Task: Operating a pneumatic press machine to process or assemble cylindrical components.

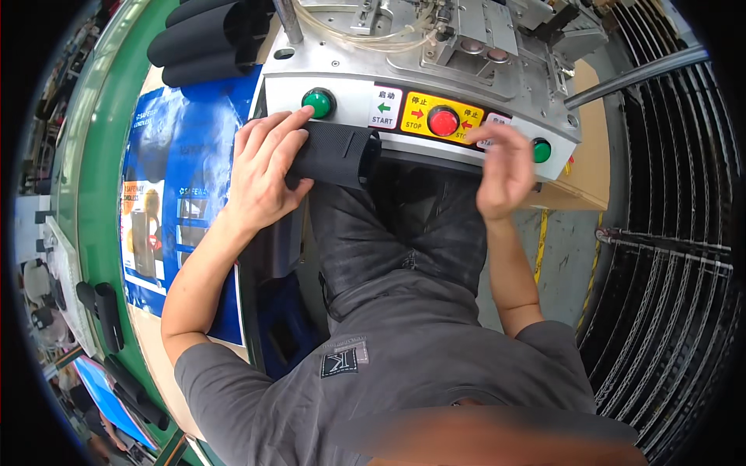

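Observation:
My left hand [266, 171] has its thumb and fingers around the left end of a black tubular fabric-like piece [334, 154], which lies sideways above my lap. Its fingertips reach up to the lower edge of the left green button [318, 103] on the machine's front panel. My right hand [505, 172] is raised by the panel's right side, just left of the right green button [541, 151]. Its fingers are bent and smeared by motion, and I see no object in them. Between the hands, a red button [444, 121] sits on a yellow label.
The metal machine [373, 62] with clear tubing fills the far side. Several black tubular pieces [206, 43] are heaped at the far left, beside a blue printed sheet [194, 140]. A cardboard box [583, 190] and black wire racks [668, 303] stand to the right.

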`<state>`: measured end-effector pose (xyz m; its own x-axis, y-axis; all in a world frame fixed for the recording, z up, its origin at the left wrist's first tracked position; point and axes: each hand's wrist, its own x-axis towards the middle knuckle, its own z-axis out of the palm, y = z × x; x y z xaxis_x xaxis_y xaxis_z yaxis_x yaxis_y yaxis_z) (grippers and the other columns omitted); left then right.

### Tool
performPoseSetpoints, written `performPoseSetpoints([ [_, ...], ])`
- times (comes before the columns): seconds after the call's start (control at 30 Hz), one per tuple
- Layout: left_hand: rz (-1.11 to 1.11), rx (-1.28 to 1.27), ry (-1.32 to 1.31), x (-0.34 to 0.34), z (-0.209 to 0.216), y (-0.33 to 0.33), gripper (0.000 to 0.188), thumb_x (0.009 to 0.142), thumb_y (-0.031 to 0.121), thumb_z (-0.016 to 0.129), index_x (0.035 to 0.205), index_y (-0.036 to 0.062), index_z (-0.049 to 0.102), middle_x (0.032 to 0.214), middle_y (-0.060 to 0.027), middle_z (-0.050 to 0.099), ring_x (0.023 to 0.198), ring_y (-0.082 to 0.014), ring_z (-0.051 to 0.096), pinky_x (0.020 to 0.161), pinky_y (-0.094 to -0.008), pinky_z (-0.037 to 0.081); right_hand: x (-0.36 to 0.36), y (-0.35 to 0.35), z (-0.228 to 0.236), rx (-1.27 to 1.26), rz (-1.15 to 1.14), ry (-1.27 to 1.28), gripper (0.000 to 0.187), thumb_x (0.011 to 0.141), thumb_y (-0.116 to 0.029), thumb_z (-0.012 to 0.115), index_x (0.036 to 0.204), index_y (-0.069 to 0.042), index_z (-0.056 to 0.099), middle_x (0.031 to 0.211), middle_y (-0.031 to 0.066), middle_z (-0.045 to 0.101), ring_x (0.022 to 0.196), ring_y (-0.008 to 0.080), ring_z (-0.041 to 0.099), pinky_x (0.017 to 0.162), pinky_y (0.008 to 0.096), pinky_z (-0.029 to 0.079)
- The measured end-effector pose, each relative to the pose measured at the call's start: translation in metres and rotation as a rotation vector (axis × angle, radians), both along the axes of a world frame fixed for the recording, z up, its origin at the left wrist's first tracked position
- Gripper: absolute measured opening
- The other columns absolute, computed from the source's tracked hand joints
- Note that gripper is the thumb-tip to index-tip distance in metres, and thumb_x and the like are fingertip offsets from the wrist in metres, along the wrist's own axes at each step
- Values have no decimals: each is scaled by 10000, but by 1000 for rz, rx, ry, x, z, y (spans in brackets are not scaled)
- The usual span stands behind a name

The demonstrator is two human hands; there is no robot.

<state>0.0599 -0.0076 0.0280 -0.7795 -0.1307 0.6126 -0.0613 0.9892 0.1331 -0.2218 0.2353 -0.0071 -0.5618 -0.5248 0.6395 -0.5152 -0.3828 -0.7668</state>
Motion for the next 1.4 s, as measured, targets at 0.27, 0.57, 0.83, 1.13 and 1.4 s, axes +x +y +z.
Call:
performPoseSetpoints([
  [0.27,-54,528,195,5,4,1,638,821,169,806,1407,24,597,1515,-196,673,1281,-366,674,1141,-460,495,83,-36,-28,280,692,-727,289,1115,-104,620,1379,11,652,1008,123,729,896,190,682,883,298,552],
  [0.57,-144,1941,542,-8,16,-3,770,1085,555,558,1592,-22,497,1502,-266,650,1259,-360,708,1077,-503,588,122,-68,-29,426,1054,-1084,289,1135,-160,613,1339,35,675,1041,152,732,900,196,668,861,332,562],
  [0.83,-371,2044,389,13,-1,-12,699,1090,490,588,1544,-39,531,1443,-264,679,1184,-362,751,1024,-494,638,138,-115,-14,409,762,-723,119,1038,-17,643,1062,31,749,858,108,750,702,174,654,696,300,540],
  [1.13,97,1003,46,53,89,-18,623,911,84,695,1505,23,519,1404,-184,651,1315,-346,637,1191,-485,482,100,-83,3,303,529,-91,104,1011,14,674,1030,45,772,794,73,746,687,151,661,695,255,537],
  [1.4,523,-87,-214,85,24,-79,827,737,45,687,1549,25,531,1568,-163,592,1520,-391,496,1339,-533,307,79,-43,-145,666,707,-564,204,1086,-147,672,1133,20,780,875,74,769,758,159,698,726,281,558],
])
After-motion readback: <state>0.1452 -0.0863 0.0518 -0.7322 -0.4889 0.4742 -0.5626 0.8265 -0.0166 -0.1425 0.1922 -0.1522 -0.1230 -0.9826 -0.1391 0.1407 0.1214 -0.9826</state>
